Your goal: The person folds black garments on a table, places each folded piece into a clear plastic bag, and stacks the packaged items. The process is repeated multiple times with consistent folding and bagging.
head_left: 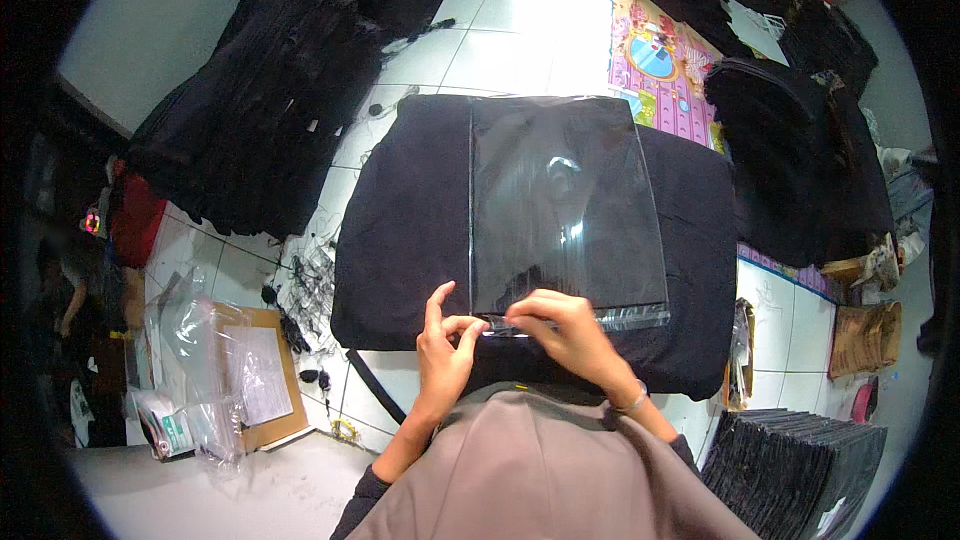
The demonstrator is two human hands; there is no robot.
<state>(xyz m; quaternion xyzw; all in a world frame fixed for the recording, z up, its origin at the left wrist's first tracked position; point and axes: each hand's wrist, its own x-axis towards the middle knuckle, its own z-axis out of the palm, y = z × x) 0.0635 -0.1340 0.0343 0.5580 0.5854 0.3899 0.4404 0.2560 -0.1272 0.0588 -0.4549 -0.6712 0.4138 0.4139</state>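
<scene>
A clear plastic bag with flat black contents lies on a dark cloth-covered pad in front of me. Glare streaks its surface, and a narrow shiny flap runs along its near edge. At the near left corner of this bag, my left hand pinches the plastic between thumb and index finger, the index knuckle raised. Beside it, a little to the right, my right hand is closed over the same flap, fingertips pressed together. Whatever lies exactly between the right fingertips is too small to tell.
Large black fabric heaps lie at the far left and more black fabric at the right. A stack of black packages stands near right. Clear plastic and cardboard lie left, beside black thread scraps on the tiles.
</scene>
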